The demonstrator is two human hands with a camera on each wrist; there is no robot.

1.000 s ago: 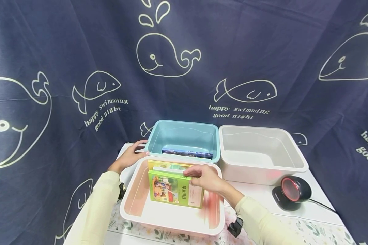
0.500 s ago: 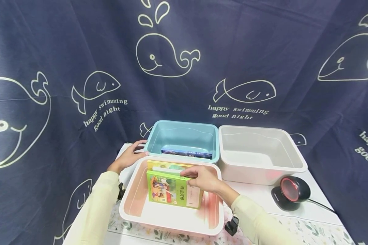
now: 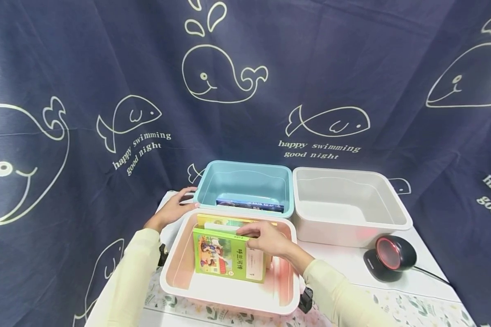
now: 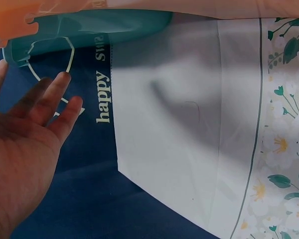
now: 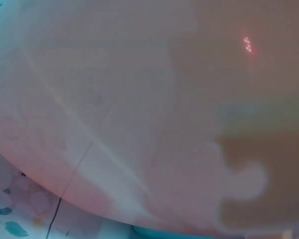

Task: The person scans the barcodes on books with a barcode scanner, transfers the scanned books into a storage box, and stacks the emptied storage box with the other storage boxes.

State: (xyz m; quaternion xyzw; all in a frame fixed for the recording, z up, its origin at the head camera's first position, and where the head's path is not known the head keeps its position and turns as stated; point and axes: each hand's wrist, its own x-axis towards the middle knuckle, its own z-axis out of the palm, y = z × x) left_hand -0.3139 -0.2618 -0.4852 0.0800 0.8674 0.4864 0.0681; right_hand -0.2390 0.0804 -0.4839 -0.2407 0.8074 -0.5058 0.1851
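My right hand [image 3: 270, 239] grips the top edge of a green picture-covered book [image 3: 218, 256], thumb on its front cover and fingers behind. The book stands upright on its long side in the pink bin [image 3: 229, 305]. Behind it are a white-edged book [image 3: 217, 226] and a yellow book [image 3: 204, 220], partly hidden. At the left rim of the blue bin [image 3: 245, 167], my left hand [image 3: 173, 210] lies with fingers extended; in the left wrist view those fingers [image 4: 65, 117] look loosely spread, holding nothing. The right wrist view shows mostly the pink bin's blurred wall [image 5: 114, 124], without the hand.
Dark blue books [image 3: 249, 205] lie at the front of the blue bin. A light grey bin [image 3: 352, 223] stands to its right. A black round device [image 3: 394, 252] with a cable sits on the white table at the right. A navy whale-print curtain [image 3: 237, 127] hangs behind.
The green book has shifted slightly left and toward me with my right hand, widening the gap to the books behind it. My left hand has stayed in place.
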